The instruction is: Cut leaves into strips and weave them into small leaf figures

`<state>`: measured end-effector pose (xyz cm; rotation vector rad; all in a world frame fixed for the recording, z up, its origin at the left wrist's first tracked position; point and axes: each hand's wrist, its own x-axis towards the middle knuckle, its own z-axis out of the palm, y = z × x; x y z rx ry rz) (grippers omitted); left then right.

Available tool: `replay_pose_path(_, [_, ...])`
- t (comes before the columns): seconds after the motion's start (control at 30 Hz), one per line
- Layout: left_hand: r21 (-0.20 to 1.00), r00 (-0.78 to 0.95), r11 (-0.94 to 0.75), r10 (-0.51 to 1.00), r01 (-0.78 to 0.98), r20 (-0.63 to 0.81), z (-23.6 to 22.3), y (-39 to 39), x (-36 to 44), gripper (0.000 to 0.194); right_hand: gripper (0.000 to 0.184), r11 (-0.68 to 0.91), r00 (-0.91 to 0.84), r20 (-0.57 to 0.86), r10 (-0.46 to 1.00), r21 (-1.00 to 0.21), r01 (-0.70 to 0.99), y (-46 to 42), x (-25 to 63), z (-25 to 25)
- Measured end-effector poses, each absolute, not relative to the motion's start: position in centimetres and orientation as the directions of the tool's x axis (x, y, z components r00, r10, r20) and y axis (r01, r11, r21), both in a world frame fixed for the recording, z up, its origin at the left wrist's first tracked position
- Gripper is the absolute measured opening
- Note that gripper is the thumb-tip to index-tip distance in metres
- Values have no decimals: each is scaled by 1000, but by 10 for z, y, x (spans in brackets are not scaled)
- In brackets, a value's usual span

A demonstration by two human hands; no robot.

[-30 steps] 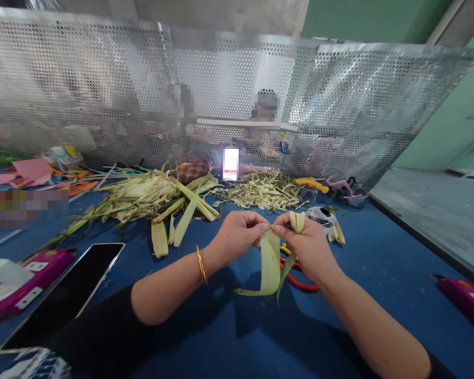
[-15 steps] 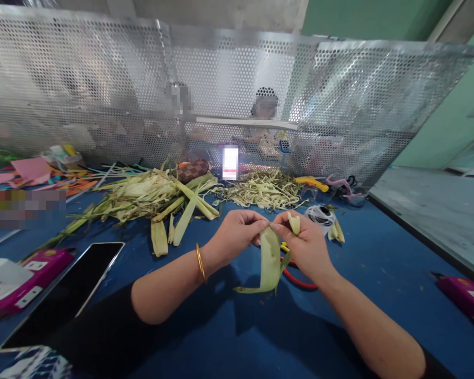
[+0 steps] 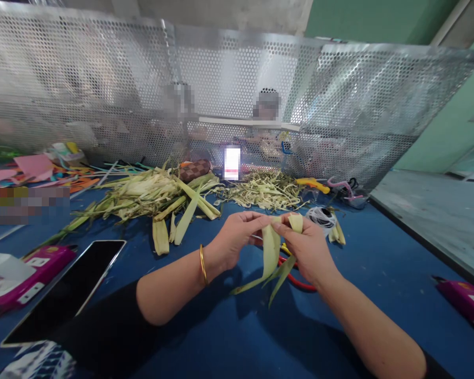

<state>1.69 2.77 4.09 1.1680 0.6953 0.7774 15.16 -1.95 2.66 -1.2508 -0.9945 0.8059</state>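
Pale green corn husk (image 3: 271, 251) hangs between my two hands above the blue table. My left hand (image 3: 239, 237), with a gold bangle on its wrist, pinches the husk's upper edge between thumb and fingers. Close beside it, my right hand (image 3: 310, 243) grips the husk too, and a curled piece stands up over its fingers. The lower husk ends dangle in narrow points. Behind and below the right hand lie red-handled scissors (image 3: 302, 286), partly hidden by the hand and husk.
A heap of husks (image 3: 142, 195) lies at the back left, and shredded strips (image 3: 266, 190) at the back middle. A white string spool (image 3: 321, 218) stands right of my hands. A tablet (image 3: 65, 292) and a purple tissue pack (image 3: 43, 271) lie left. A perforated metal screen (image 3: 237, 63) rises behind.
The husk has shifted: its lower ends now hang farther apart and lower, and more of the curled piece shows at my right hand. Both hands keep their pinch.
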Motion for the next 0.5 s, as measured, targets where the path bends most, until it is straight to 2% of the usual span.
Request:
replay_pose_path(0.1, [955,524,250,841,-158,-133,39,26,19,15,21,198,408,240,881,-970,143,-18,153,23])
replay_pose_path(0.33, [966,505,193,860,-174,-81,45,24,19,17,13,346,414,435,800,-897,273,-23,148,24])
replay_pose_path(0.5, [954,413,194,907,-229,-85,44,33,17,19,11,417,393,586,708,-797,436,-35,148,31])
